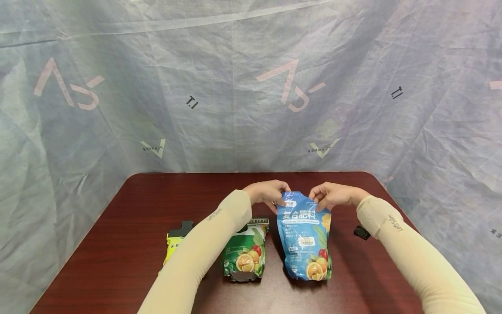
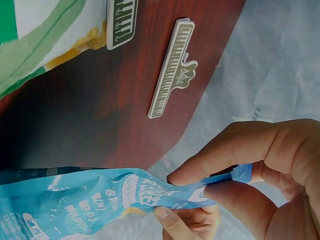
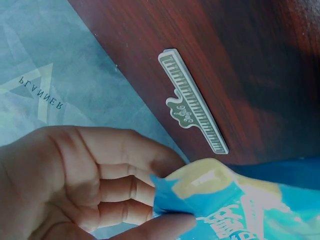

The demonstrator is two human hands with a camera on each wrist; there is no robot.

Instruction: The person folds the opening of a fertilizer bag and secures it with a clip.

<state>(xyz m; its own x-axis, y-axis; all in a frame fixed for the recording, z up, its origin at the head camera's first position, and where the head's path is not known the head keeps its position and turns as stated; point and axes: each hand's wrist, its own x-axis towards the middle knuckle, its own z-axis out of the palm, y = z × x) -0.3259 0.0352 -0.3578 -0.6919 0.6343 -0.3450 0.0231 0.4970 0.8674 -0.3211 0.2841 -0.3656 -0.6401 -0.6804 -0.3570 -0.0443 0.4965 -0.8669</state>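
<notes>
A blue fertilizer bag (image 1: 302, 240) with fruit printed near its base stands upright on the table. My left hand (image 1: 267, 192) pinches its top edge on the left, thumb and forefinger on opposite faces in the left wrist view. At the other top corner, my right hand (image 1: 336, 195) pinches the bag between thumb and fingers. Both wrist views show a loose sealing clip (image 2: 172, 67) with a piano-key pattern lying on the table beyond the bag; the head view hides it.
Left of the blue bag stands a green fertilizer bag (image 1: 245, 255) with a piano-key clip (image 1: 258, 221) across its top. Farther left, my sleeve partly covers a yellow bag (image 1: 171, 246) with a black clip (image 1: 182, 229). A small black object (image 1: 361, 232) lies on the right.
</notes>
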